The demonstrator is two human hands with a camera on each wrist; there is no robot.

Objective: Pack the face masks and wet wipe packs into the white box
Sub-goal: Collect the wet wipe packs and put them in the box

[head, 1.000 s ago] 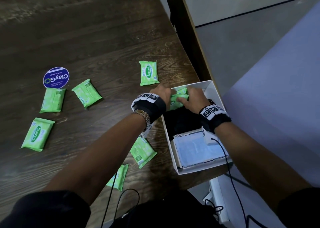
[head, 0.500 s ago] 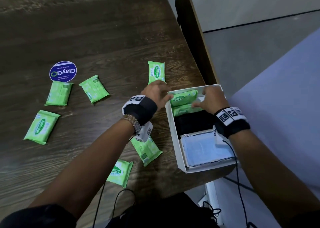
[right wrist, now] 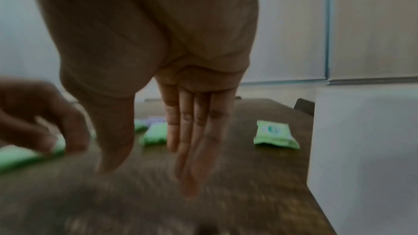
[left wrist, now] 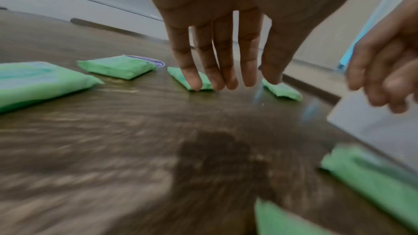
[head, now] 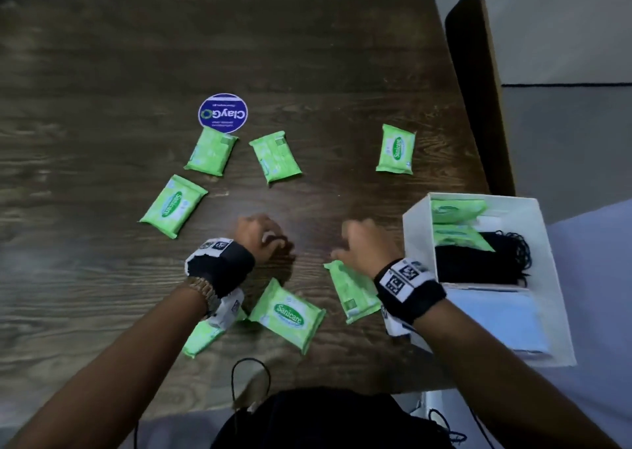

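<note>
The white box (head: 418, 243) stands at the table's right edge. Inside it lie two green wet wipe packs (head: 456, 209) at the far end, black face masks (head: 478, 260) in the middle and light blue face masks (head: 492, 318) at the near end. Several more green packs lie on the table, among them one (head: 396, 149) far right and one (head: 287, 315) near me. My left hand (head: 270, 240) hovers over bare wood with straight fingers (left wrist: 226, 83), holding nothing. My right hand (head: 355, 243) hovers left of the box above a pack (head: 352, 293), fingers (right wrist: 185, 158) extended and empty.
A round blue ClayGo sticker (head: 223, 113) lies on the dark wooden table (head: 102, 277). A dark chair back (head: 478, 89) stands past the table's right edge. Black cables (head: 249, 380) hang near my body.
Both hands have come out of the box and moved left over the table, empty. Two green packs stay in the box's far end.
</note>
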